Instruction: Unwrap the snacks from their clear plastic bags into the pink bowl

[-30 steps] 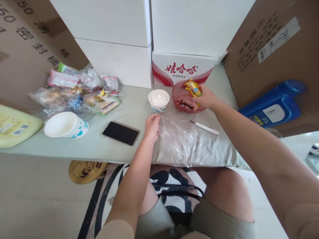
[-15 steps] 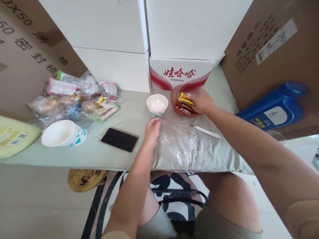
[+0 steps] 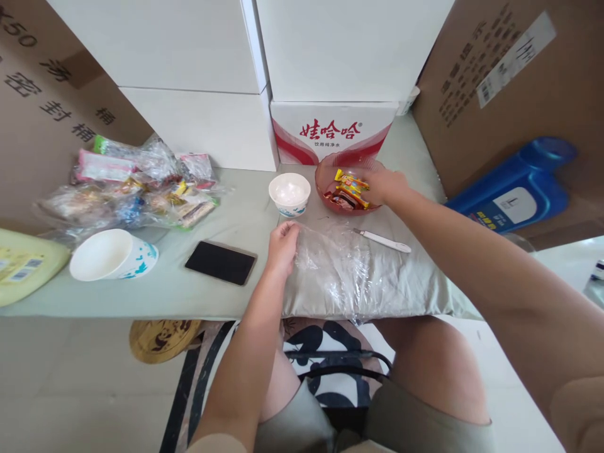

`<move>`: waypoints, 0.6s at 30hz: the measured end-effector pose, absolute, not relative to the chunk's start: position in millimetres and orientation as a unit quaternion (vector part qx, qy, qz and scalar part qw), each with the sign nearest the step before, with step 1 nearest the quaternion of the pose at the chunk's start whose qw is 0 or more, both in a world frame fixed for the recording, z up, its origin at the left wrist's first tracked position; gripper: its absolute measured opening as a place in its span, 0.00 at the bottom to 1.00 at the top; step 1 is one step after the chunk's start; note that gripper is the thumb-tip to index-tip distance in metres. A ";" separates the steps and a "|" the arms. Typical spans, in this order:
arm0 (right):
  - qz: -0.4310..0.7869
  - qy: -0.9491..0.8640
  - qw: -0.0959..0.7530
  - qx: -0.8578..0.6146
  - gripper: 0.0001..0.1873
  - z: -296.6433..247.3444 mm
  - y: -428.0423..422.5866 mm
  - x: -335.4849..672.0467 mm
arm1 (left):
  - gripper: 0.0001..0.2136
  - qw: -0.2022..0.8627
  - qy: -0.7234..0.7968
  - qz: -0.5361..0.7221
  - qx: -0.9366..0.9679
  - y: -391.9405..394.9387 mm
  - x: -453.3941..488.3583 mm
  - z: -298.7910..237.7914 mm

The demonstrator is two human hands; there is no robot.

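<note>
My left hand [image 3: 284, 242] is closed, pinching the upper left corner of a clear plastic bag [image 3: 335, 270] spread over the cloth near the table's front edge. At the right side of a translucent red bowl [image 3: 325, 198] is my right hand [image 3: 387, 187]. Its blurred fingers look stretched apart over the rim, with no item visible in them. Yellow candy packets [image 3: 352, 184] and dark red wrapped sweets [image 3: 343, 201] lie in the bowl, beside those fingertips. A white paper bowl [image 3: 289, 207] with something clear and whitish inside stands just beyond my left hand.
A white-handled craft knife [image 3: 384, 241] lies right of the bag. On the left are a phone [image 3: 221, 262], a tilted paper tub [image 3: 141, 259], a pile of packaged snacks [image 3: 141, 189] and a yellow jug [image 3: 28, 267]. A blue bottle [image 3: 542, 182] and cartons [image 3: 330, 135] border the table.
My right hand has drawn slightly away from the yellow packets, which now lie more spread out in the bowl. My left hand keeps its pinch on the bag. The whole view has shifted a little.
</note>
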State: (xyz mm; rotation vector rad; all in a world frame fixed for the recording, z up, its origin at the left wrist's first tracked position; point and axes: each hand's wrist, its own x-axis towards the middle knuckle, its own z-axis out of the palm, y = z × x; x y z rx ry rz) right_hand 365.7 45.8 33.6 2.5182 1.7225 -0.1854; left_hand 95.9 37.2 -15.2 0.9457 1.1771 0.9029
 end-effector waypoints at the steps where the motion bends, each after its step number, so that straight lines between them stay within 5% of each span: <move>1: -0.067 0.567 0.041 0.820 0.24 31.4 47.5 364.8 | 0.06 0.639 0.516 0.394 0.413 37.3 96.4 -14.4; 9: -0.022 0.613 -0.006 0.790 0.15 32.0 61.6 359.9 | 0.06 0.638 0.511 0.379 0.434 39.8 94.5 -17.3; 13: 0.043 0.669 -0.172 0.722 0.14 33.8 8.8 339.9 | 0.05 0.607 0.501 0.364 0.498 48.7 88.2 -28.2; 15: -0.011 0.724 -0.263 0.638 0.12 21.0 -37.8 323.5 | 0.05 0.574 0.509 0.353 0.536 55.0 83.8 -34.1; 18: -0.108 0.769 -0.262 0.572 0.14 -12.9 -104.7 300.9 | 0.17 0.476 0.546 0.351 0.593 59.5 75.0 -38.8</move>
